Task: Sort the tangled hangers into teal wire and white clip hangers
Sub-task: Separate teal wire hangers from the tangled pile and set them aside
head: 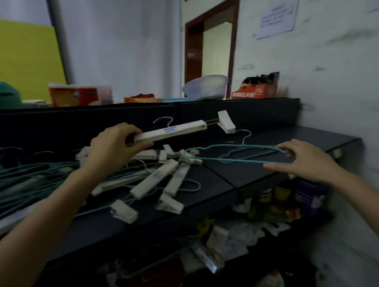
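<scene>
My left hand [115,148] grips the near end of a white clip hanger [176,131], lifted above the pile with its clip [226,121] pointing up and right. My right hand [306,161] pinches the right end of a teal wire hanger [237,154] that lies stretched over the dark shelf top [247,173]. Between the hands sits a tangle of white clip hangers [161,179]. A bundle of teal wire hangers [28,176] spreads out at the left.
A dark back panel [120,117] rises behind the shelf top, carrying a clear plastic bowl [205,87], an orange box [253,90] and red packages [74,95]. Cluttered lower shelves [234,237] show below. A white wall [336,84] stands close on the right.
</scene>
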Demonstrator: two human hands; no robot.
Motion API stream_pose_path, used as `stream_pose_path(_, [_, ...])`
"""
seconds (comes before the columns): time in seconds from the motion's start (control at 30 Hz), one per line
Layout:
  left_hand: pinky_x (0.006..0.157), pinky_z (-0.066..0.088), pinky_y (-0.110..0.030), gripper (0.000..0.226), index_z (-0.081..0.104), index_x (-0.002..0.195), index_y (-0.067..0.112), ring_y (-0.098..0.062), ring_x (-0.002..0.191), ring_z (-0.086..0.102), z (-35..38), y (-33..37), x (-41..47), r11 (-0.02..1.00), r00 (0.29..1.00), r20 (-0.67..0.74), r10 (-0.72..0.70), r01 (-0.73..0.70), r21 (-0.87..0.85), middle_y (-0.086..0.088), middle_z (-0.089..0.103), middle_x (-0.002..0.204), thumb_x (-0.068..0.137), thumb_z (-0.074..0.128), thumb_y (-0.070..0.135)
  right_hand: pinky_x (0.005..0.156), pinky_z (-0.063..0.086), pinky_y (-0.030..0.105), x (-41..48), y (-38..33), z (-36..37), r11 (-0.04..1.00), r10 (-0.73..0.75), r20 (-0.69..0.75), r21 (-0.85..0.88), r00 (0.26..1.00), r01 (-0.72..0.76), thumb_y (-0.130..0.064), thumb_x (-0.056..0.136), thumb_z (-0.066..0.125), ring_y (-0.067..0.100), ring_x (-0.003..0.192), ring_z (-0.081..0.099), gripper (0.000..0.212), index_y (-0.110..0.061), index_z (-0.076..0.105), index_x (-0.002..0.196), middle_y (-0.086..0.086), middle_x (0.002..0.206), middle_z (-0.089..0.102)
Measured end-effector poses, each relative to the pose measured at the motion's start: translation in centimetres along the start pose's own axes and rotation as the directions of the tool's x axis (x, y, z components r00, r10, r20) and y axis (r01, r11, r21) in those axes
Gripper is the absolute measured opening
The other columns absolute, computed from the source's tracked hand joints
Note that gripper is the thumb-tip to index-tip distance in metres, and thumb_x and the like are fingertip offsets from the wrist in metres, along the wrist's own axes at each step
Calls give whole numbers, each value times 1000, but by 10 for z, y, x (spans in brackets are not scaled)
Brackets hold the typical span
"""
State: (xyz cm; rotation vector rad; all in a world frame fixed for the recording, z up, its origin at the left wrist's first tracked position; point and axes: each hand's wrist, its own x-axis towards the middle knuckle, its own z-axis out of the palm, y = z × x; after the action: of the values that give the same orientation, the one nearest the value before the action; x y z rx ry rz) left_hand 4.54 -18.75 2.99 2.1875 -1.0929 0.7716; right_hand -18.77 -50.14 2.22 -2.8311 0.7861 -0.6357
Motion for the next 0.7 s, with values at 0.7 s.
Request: stream_pose_path(0.7, [66,40,-31,39,63,103,20,-17,85,55,165,116,124,997,995,92,28,-35,75,2,61,99,81,59,51,75,45,32,87,194,15,999,51,27,-4,998,-51,-88,50,41,11,88,51,99,-21,56,121,-6,100,51])
